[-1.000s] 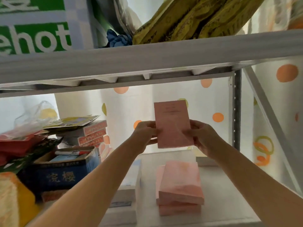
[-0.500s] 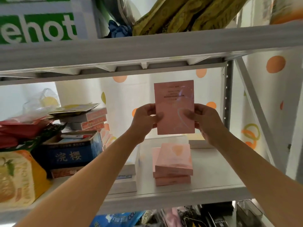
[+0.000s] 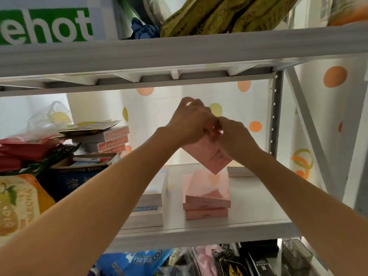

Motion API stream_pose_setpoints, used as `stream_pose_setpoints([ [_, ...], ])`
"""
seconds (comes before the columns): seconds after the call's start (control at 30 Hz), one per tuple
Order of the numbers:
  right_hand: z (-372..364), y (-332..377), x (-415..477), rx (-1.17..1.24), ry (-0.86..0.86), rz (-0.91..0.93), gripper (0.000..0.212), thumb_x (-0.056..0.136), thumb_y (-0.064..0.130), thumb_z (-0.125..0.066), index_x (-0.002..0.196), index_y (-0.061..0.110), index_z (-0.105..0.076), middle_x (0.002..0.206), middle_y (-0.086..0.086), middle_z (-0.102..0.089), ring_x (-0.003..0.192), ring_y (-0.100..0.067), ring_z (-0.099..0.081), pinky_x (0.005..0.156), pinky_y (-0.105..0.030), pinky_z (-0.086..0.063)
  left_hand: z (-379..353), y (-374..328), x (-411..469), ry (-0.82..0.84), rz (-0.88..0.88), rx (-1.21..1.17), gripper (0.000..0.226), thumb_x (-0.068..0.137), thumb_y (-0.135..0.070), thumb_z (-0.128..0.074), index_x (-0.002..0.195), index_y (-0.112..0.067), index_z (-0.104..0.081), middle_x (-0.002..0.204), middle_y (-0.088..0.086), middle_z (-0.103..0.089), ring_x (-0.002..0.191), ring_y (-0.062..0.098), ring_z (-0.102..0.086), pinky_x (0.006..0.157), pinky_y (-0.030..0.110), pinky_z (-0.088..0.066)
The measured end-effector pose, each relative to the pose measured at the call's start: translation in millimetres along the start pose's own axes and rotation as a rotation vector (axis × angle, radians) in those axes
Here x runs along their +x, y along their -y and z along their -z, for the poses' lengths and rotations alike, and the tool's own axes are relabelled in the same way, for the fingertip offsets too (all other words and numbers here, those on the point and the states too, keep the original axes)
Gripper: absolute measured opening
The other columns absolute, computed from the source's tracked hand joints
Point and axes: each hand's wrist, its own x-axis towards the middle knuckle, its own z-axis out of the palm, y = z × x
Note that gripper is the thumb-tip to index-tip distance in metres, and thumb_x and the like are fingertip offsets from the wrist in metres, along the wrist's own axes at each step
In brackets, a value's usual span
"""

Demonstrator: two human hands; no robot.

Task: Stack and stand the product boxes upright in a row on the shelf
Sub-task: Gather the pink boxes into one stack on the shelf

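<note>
The pink box [image 3: 212, 157] hangs in the air over the middle shelf [image 3: 199, 229], tilted on a diagonal, with one lower corner pointing down just above the stack [image 3: 207, 196] of pink boxes lying flat. Both hands hold it by its upper end. The left hand [image 3: 189, 121] is curled over the top from the left, the right hand [image 3: 236, 136] clasps it from the right, and the two hands touch. The box's upper half is hidden behind them, the fingers are blurred and mostly out of sight, and the print is too small to read. Left of the stack lie white boxes [image 3: 148, 213], partly covered by the left forearm. Half a second ago the box stood upright and face on, pinched at its lower sides with the hands apart. Now it is tipped to a slant and sits lower, nearer the stack, with the hands drawn together over its top.
</note>
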Motion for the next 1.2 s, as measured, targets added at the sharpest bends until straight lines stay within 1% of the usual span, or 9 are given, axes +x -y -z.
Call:
stream_pose_setpoints([
  [0.13,3,-31,3,0.559,-0.075,-0.292,0.026,0.08,0.0,-0.067,0.093,0.023,-0.072,0.097,-0.008,-0.074,0.09,-0.03,-0.071,0.088,-0.049,-0.057,-21,5,-6,-0.362,0.474,-0.45,0.065,0.081,-0.025,-0.076,0.139,-0.025,-0.047,0.142,0.004,-0.046,0.132,0.022,-0.042,0.11,0.039,-0.033],
  [0.2,2,-41,0,0.857,-0.123,-0.382,0.034,0.083,-0.009,-0.06,0.092,0.021,-0.072,0.095,-0.009,-0.075,0.087,-0.031,-0.072,0.085,-0.05,-0.058,-33,3,-16,-0.169,0.747,-0.945,0.077,0.082,-0.026,-0.077,0.146,-0.015,-0.034,0.142,0.009,-0.045,0.128,0.024,-0.047,0.105,0.04,-0.04],
  [0.3,-4,-48,1,1.031,-0.126,-0.376,0.039,0.084,-0.014,-0.055,0.099,0.017,-0.073,0.094,-0.003,-0.076,0.085,-0.027,-0.073,0.082,-0.045,-0.06,-51,2,-24,0.055,0.819,-1.492,0.045,0.088,-0.006,-0.068,0.131,-0.003,-0.054,0.104,0.006,-0.07,0.084,0.017,-0.071,0.072,0.031,-0.059],
  [0.4,-7,-52,4,1.093,-0.121,-0.328,0.022,0.088,-0.001,-0.064,0.095,0.017,-0.074,0.094,-0.003,-0.077,0.087,-0.033,-0.072,0.081,-0.045,-0.06,-60,8,-22,-0.023,0.773,-1.467,0.025,0.09,0.003,-0.063,0.115,0.002,-0.062,0.087,0.005,-0.07,0.066,0.01,-0.07,0.055,0.022,-0.056],
  [0.53,-16,-58,12,1.116,-0.113,-0.282,0.019,0.085,0.001,-0.068,0.092,0.018,-0.075,0.101,-0.02,-0.074,0.088,-0.035,-0.068,0.093,-0.06,-0.051,-66,15,-17,-0.047,0.753,-1.445,0.018,0.089,0.004,-0.062,0.106,-0.001,-0.064,0.087,0.005,-0.069,0.069,0.013,-0.07,0.054,0.023,-0.057],
  [0.7,-35,-70,26,1.151,-0.1,-0.272,0.019,0.085,0.0,-0.069,0.092,0.016,-0.075,0.088,-0.011,-0.075,0.086,-0.032,-0.067,0.092,-0.056,-0.054,-85,27,-13,-0.033,0.764,-1.418,0.02,0.089,0.004,-0.063,0.109,0.002,-0.064,0.093,0.01,-0.069,0.073,0.017,-0.07,0.056,0.024,-0.058],
  [0.83,-55,-85,42,1.016,-0.036,-0.268,0.029,0.085,0.0,-0.07,0.112,0.009,-0.068,0.097,-0.009,-0.075,0.091,-0.032,-0.07,0.089,-0.046,-0.057,-105,49,-8,0.039,0.752,-1.328,0.023,0.087,0.006,-0.064,0.108,-0.002,-0.058,0.091,0.009,-0.065,0.078,0.022,-0.067,0.062,0.03,-0.058],
  [1.03,-106,-93,74,0.853,0.137,-0.364,0.014,0.083,-0.008,-0.067,0.086,0.005,-0.065,0.082,-0.008,-0.066,0.084,-0.029,-0.065,0.085,-0.049,-0.057,-152,90,-1,0.215,0.756,-1.031,0.025,0.082,0.004,-0.064,0.105,-0.002,-0.056,0.085,0.01,-0.062,0.08,0.03,-0.063,0.085,0.055,-0.056],
  [1.2,-143,-101,95,0.828,0.175,-0.414,0.016,0.082,-0.01,-0.065,0.083,0.006,-0.065,0.081,-0.009,-0.064,0.082,-0.029,-0.064,0.083,-0.045,-0.058,-193,103,-2,0.224,0.872,-1.038,0.025,0.082,-0.001,-0.064,0.104,-0.007,-0.055,0.088,0.011,-0.064,0.089,0.036,-0.067,0.086,0.053,-0.056],
])
